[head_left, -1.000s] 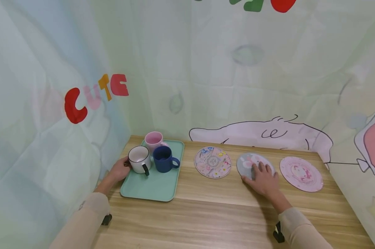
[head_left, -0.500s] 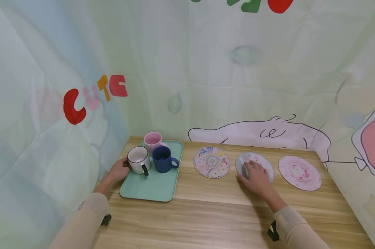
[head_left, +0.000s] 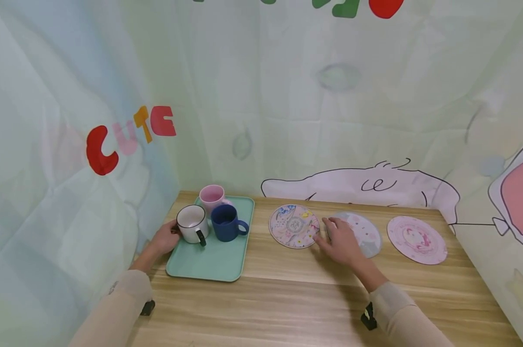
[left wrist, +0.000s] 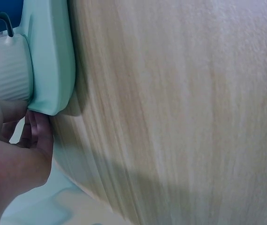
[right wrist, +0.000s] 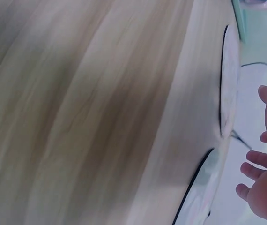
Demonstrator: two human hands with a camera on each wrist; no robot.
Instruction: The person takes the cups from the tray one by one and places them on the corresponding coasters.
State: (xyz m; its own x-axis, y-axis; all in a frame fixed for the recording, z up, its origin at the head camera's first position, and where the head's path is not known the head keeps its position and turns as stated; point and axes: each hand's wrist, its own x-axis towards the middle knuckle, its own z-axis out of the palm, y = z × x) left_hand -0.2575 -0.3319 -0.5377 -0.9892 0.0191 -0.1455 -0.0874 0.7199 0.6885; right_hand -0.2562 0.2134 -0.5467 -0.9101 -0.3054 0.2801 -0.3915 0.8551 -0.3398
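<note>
My left hand (head_left: pixel 166 239) pinches the left rim of a mint-green tray (head_left: pixel 209 264) beside the white mug. In the left wrist view the thumb lies at the rim by the ribbed white mug (left wrist: pixel 4 70), with curled fingers under the edge. The tray carries that black-handled mug, a navy mug (head_left: pixel 223 227) and a pink mug (head_left: pixel 211 195). With fingers spread, my right hand (head_left: pixel 342 245) is over the gap between a floral round mat (head_left: pixel 291 226) and a grey rabbit-print round mat (head_left: pixel 369 237), holding nothing. In the right wrist view it hovers above the mats.
A pink round mat (head_left: pixel 417 241) lies at the right end of the row. The wooden table (head_left: pixel 270 313) meets printed curtains (head_left: pixel 287 130) at its back and sides.
My right hand has moved left from over the grey mat towards the floral one, uncovering more of the grey mat's print. The left hand, tray and mugs stay in place.
</note>
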